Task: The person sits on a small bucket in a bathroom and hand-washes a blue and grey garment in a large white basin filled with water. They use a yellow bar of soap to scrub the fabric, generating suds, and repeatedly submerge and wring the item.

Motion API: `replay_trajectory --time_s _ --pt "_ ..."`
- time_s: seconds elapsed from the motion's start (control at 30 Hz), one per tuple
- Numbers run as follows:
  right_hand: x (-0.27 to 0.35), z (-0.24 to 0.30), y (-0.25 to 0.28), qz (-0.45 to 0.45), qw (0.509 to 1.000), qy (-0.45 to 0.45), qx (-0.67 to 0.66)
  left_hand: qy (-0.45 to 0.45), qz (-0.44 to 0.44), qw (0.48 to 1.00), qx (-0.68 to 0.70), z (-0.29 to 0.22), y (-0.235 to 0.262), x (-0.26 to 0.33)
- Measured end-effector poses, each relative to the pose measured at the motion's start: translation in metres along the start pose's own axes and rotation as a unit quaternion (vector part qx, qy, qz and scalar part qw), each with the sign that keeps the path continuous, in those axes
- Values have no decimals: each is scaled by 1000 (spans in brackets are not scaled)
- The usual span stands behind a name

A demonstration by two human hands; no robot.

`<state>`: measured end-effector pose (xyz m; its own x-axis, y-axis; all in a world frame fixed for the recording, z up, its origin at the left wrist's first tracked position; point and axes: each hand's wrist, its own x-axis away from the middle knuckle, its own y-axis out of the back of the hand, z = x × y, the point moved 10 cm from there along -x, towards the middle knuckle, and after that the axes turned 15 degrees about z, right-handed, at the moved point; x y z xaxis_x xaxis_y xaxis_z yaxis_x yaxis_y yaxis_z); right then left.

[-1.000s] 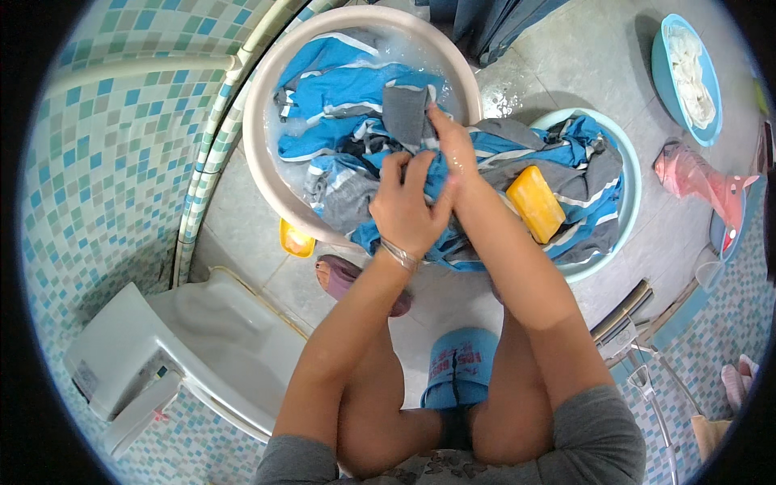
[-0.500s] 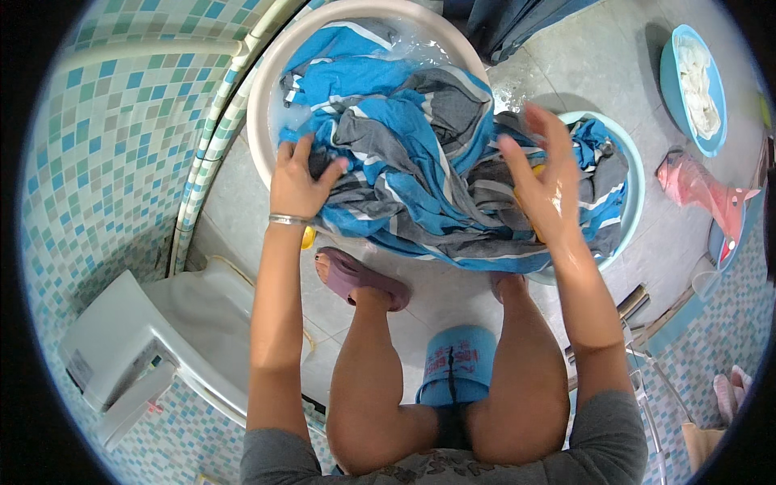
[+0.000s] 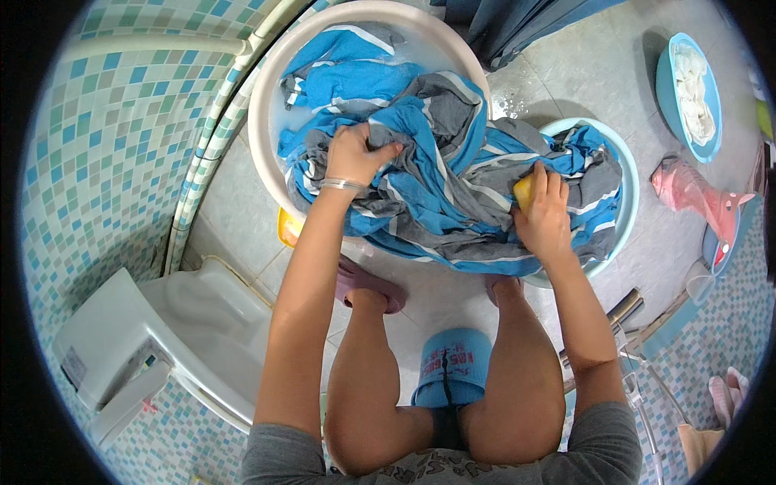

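A large wet sheet (image 3: 453, 153), striped blue, grey and white, fills a pale round tub (image 3: 257, 121) and spills across into a light-blue basin (image 3: 629, 210) on its right. Over the tub, my left hand (image 3: 358, 158) is closed on a fold of the sheet, its fingertips sunk in the cloth. My right hand (image 3: 546, 212) grips a yellow bar of soap (image 3: 524, 194) and presses it onto the sheet near the basin. Soapy water (image 3: 420, 48) shows at the tub's far side.
A yellow dish (image 3: 287, 226) sits on the floor beside the tub. A blue basin with white cloth (image 3: 693, 93) stands far right, near a pink item (image 3: 687, 190). A squat toilet (image 3: 210, 303) is at left. A blue bucket (image 3: 453, 364) is between my legs.
My left hand has moved right and taken hold of the sheet. The right hand has come down onto the cloth with the soap, which it largely hid before.
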<state>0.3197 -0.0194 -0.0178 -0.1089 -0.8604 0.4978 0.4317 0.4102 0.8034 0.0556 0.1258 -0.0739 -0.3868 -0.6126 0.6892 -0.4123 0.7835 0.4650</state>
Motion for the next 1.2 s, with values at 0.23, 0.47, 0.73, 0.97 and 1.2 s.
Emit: replay_trajectory --time_s 0.23,0.47,0.73,0.97,1.2 --pt "9 -16 56 -19 897 6 -442 -196 90 897 385 -17 -32 87" --pt "-3 199 39 -95 937 307 -134 -275 111 496 816 -29 -67 79" --pt "-72 200 10 -76 961 240 -118 -100 -58 698 707 -2 -68 94" --pt "-62 203 -1 -55 959 279 -9 -315 -111 895 295 -44 -31 117" --pt "-86 181 -34 98 964 70 239 -273 4 958 -82 -95 -42 134"
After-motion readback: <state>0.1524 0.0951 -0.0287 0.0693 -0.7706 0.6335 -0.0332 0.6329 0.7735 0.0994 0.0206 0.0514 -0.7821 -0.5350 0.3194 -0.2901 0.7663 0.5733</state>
